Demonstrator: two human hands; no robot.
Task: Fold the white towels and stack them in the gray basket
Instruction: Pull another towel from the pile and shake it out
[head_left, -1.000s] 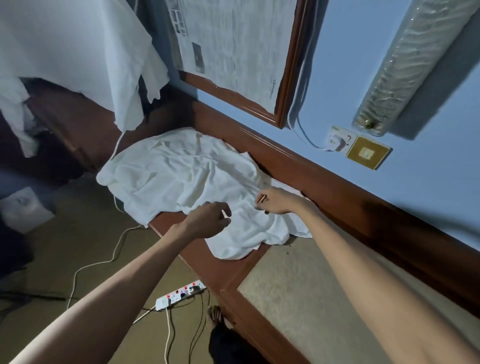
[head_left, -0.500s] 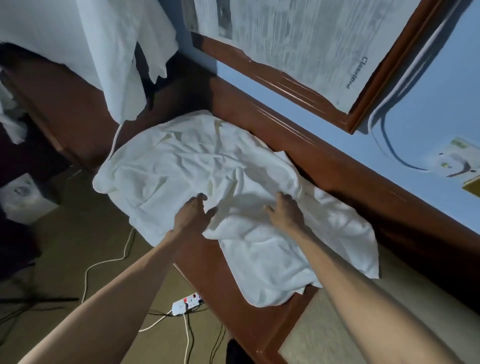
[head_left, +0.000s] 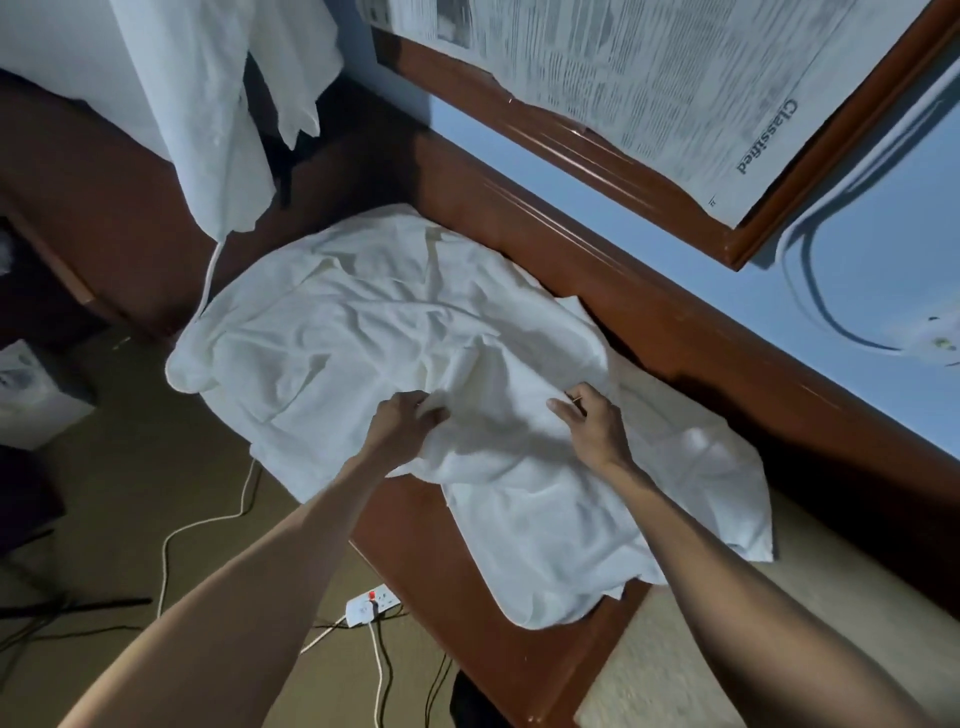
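A heap of crumpled white towels lies on the corner of a brown wooden bed frame. The nearest towel spreads toward me over the frame and the mattress. My left hand grips a bunched fold of this towel at its left side, fingers curled into the cloth. My right hand lies on the towel a little to the right with its fingers spread on the fabric. No gray basket is in view.
More white cloth hangs from above at the upper left. A framed newspaper is on the blue wall. A white power strip and cables lie on the floor at left. The beige mattress fills the lower right.
The view has closed in on the towel pile. Both hands went from hovering pinches to being down on the cloth, and the left hand has gathered a fold.
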